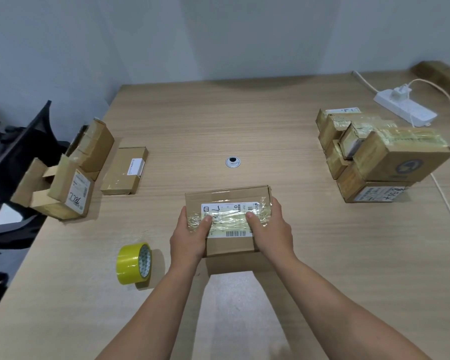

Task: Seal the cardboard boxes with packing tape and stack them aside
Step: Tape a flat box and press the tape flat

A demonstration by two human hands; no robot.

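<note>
Cardboard box (229, 201) gripped by L hand (190, 236) + R hand (270, 229), thumbs on top; tape roll (134, 263) just left.

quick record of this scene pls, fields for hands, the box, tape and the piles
left hand: grips the cardboard box at its left end, thumb on top
right hand: grips its right end, thumb on top
cardboard box: flaps closed, clear tape across the label
tape roll: yellow, standing on edge on the table, left of the left hand, untouched
right pile: taped boxes stacked, near a power strip
left pile: boxes with open flaps, one flat closed box beside them
</note>
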